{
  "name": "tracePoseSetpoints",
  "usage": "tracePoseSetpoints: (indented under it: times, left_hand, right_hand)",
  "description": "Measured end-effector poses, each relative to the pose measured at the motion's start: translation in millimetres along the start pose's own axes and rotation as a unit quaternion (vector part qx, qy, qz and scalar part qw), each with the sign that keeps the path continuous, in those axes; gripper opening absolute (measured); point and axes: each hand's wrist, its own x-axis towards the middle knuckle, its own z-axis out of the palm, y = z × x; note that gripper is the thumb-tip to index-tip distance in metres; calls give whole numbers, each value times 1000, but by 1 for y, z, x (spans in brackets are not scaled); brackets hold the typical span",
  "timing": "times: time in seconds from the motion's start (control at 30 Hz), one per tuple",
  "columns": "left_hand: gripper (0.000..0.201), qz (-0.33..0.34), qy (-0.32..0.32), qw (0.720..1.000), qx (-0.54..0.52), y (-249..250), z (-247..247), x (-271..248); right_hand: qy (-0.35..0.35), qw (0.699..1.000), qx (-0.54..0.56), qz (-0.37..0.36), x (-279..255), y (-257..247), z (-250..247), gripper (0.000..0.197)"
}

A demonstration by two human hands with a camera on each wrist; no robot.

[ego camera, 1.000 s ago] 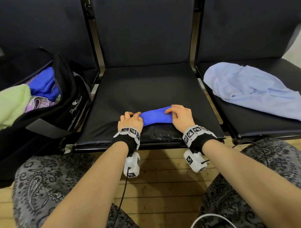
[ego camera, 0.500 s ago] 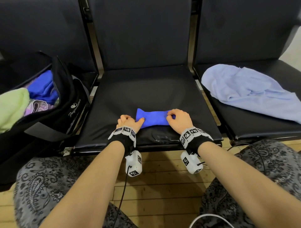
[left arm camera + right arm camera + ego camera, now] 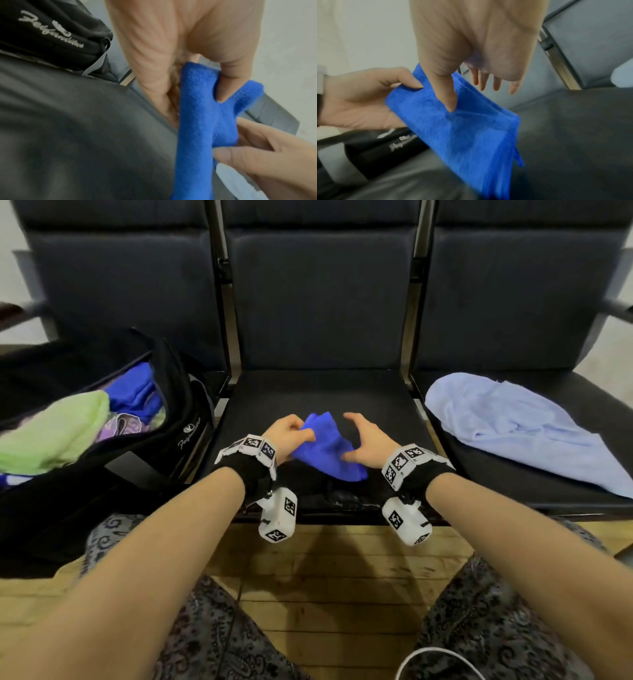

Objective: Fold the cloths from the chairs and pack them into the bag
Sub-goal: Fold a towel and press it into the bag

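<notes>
A folded royal-blue cloth [image 3: 329, 453] hangs tilted just above the middle chair seat [image 3: 325, 392]. My left hand [image 3: 291, 431] pinches its upper left end between thumb and curled fingers; the left wrist view shows the cloth [image 3: 193, 135] squeezed in that grip. My right hand [image 3: 368, 440] is beside it on the right with its fingers spread straight. Only its thumb [image 3: 447, 97] lies on the cloth [image 3: 462, 128]. The black bag [image 3: 191, 436] stands open on the left chair.
Inside the bag lie a green cloth [image 3: 54, 433], a blue one [image 3: 137, 398] and a purple patterned one [image 3: 123, 422]. A crumpled light-blue cloth [image 3: 513, 433] covers the right chair. My knees and a wooden floor [image 3: 342, 577] are below the seat edge.
The blue cloth lay flat on the seat under both hands. My left hand has now lifted it by one end, and my right hand has opened its fingers.
</notes>
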Motion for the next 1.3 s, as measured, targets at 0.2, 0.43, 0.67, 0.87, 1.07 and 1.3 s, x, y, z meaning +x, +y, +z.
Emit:
tracePoseSetpoints:
  times: [0.2, 0.43, 0.67, 0.87, 1.07, 1.3]
  left_hand:
    - [20, 62, 29, 997, -45, 49, -48, -31]
    - [16, 69, 120, 990, -26, 39, -127, -45]
    - [30, -103, 44, 992, -56, 18, -199, -61]
    - [14, -124, 116, 980, 107, -4, -272, -52]
    - [17, -103, 208, 904, 360, -11, -355, -20]
    - [45, -246, 258, 752, 555, -70, -408, 26]
  right_hand:
    - [-60, 993, 48, -84, 2, -83, -33, 34]
    - [-105, 978, 163, -84, 18, -151, -6, 25]
    - [-31, 945, 320, -65, 67, -228, 34, 30]
    - [-29, 946, 322, 12, 121, -275, 48, 37]
    - [-30, 917, 397, 24, 171, -306, 62, 41]
    - [-42, 866, 494, 64, 220, -338, 103, 43]
